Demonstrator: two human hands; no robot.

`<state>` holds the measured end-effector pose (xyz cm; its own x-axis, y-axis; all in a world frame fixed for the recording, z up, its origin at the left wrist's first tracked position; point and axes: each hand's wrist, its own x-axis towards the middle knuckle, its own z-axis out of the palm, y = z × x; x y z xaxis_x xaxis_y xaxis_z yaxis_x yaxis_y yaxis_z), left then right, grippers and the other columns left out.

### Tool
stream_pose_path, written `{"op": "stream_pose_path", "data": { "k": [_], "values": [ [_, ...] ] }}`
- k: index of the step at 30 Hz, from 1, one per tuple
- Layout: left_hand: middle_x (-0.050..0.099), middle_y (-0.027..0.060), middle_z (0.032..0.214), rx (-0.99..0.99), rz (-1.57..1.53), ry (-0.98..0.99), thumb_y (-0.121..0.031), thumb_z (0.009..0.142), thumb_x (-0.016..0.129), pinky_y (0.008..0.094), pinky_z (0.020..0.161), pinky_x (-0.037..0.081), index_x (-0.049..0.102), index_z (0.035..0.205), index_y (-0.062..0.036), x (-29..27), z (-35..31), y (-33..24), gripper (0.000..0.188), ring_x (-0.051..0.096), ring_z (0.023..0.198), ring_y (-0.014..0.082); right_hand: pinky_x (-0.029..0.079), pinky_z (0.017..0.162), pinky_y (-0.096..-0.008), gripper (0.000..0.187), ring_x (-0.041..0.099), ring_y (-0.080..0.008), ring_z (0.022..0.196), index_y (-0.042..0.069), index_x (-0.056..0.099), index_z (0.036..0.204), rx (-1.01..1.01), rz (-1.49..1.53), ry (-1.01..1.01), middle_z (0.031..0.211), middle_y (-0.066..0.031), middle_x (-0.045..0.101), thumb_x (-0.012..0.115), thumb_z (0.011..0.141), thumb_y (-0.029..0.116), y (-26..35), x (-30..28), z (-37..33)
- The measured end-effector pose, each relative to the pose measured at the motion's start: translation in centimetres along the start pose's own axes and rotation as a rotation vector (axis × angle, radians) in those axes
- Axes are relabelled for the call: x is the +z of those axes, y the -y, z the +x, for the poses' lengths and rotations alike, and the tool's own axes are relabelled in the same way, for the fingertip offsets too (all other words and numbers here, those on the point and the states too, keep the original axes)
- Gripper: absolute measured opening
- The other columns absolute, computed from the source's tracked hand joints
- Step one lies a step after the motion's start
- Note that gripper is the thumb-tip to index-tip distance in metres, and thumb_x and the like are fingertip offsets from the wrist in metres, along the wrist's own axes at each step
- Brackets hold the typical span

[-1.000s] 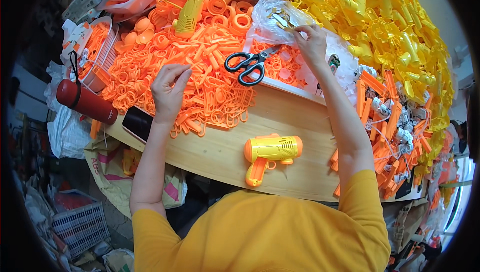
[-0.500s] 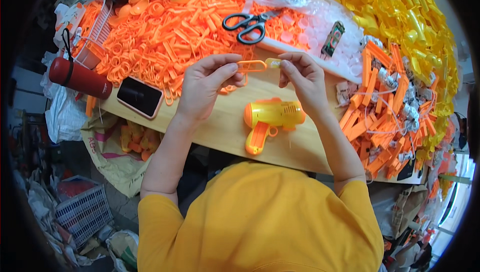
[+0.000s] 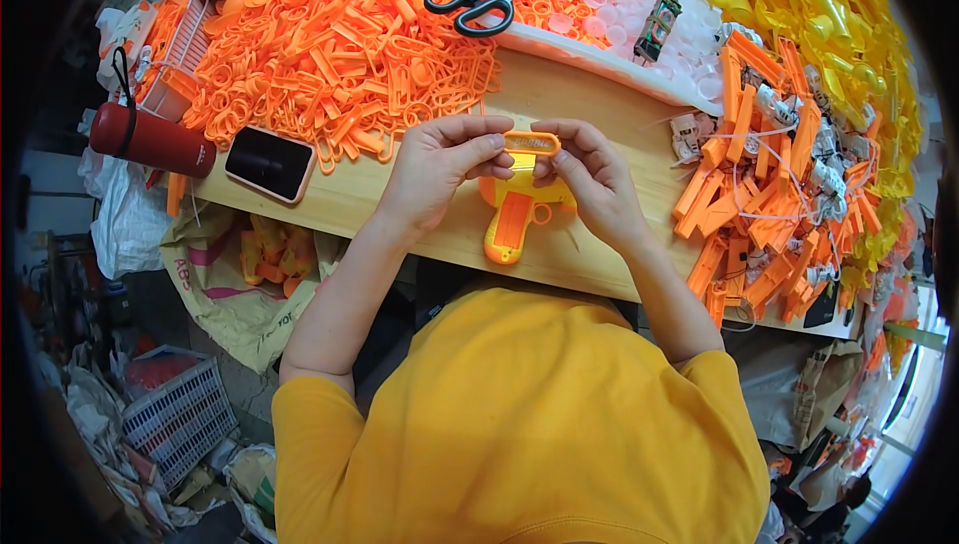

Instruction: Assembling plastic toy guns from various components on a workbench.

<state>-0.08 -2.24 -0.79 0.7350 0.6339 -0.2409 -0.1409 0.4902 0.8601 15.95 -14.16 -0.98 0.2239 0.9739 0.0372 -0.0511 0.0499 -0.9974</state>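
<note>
Between my two hands is an orange oval plastic frame [image 3: 532,143], with a small yellow lettered plate now lying within its outline. My left hand [image 3: 445,169] pinches the frame's left end between thumb and fingers. At the other end, my right hand [image 3: 597,182] pinches it too, thumb near the lower edge. Below and behind both hands lies a yellow and orange toy gun [image 3: 511,224] on the table, its handle pointing toward me. The hands hide part of its body. Whether the plate is fully seated in the frame I cannot tell.
Loose orange parts [image 3: 330,54] pile up at the back left. Black-handled scissors [image 3: 479,2] lie by a white tray [image 3: 609,69] of clear caps. A phone [image 3: 270,164] and red flask [image 3: 150,139] sit left; orange wired parts [image 3: 764,194] and yellow shells [image 3: 809,4] heap up right.
The yellow plate, held apart in my right hand before, has come together with the orange frame. My hands are closer to each other. The whole view has shifted a little.
</note>
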Motion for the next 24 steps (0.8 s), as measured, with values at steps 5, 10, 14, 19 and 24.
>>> {"op": "stream_pose_path", "data": {
  "k": [5,10,14,19,24],
  "values": [
    [0.066,0.0093,0.088,-0.015,0.015,-0.002,-0.003,0.088,0.061,0.0267,0.07,0.057,0.063,0.109,0.0039,-0.2,-0.2,0.3,0.022,0.065,0.076,0.014,0.049,0.079,-0.0255,0.029,0.056,-0.0095,0.086,-0.001,0.048,0.124,0.009,0.015,0.001,0.093,-0.0042,0.057,0.042,0.097,0.007,-0.1,0.2,-0.2],
    [0.066,0.0094,0.086,0.043,-0.013,0.013,-0.002,0.087,0.061,0.0272,0.067,0.057,0.063,0.107,0.0043,-0.4,-0.2,0.7,0.021,0.064,0.074,0.0139,0.049,0.079,-0.0252,0.029,0.056,-0.0096,0.085,-0.001,0.048,0.125,0.013,0.052,0.019,0.095,-0.0046,0.058,0.042,0.097,0.007,0.2,0.3,-0.3],
    [0.066,0.0095,0.085,0.071,0.011,0.0,-0.001,0.087,0.061,0.0276,0.066,0.057,0.063,0.105,0.0045,-0.4,-0.4,0.8,0.019,0.064,0.073,0.0141,0.048,0.074,-0.0243,0.028,0.057,-0.0098,0.082,-0.001,0.05,0.121,-0.035,0.022,-0.128,0.097,-0.0061,0.059,0.049,0.094,0.007,0.2,0.7,-0.7],
    [0.066,0.0096,0.085,0.054,0.011,0.015,-0.001,0.087,0.06,0.0269,0.066,0.056,0.063,0.105,0.0046,0.0,-0.6,0.8,0.019,0.064,0.073,0.0142,0.047,0.064,-0.0228,0.021,0.057,-0.0093,0.07,0.0,0.057,0.107,0.02,0.198,-0.275,0.091,-0.006,0.062,0.062,0.087,0.005,-0.1,0.1,-0.8],
    [0.065,0.0082,0.092,0.224,0.259,0.014,0.001,0.083,0.063,0.024,0.069,0.053,0.066,0.1,0.003,0.6,-0.4,1.2,0.017,0.064,0.076,0.0144,0.039,0.049,-0.0173,0.017,0.05,-0.004,0.057,0.003,0.058,0.097,0.193,0.379,-0.345,0.08,-0.0027,0.063,0.067,0.083,0.004,-0.2,-0.7,-1.0]
  ]
}}
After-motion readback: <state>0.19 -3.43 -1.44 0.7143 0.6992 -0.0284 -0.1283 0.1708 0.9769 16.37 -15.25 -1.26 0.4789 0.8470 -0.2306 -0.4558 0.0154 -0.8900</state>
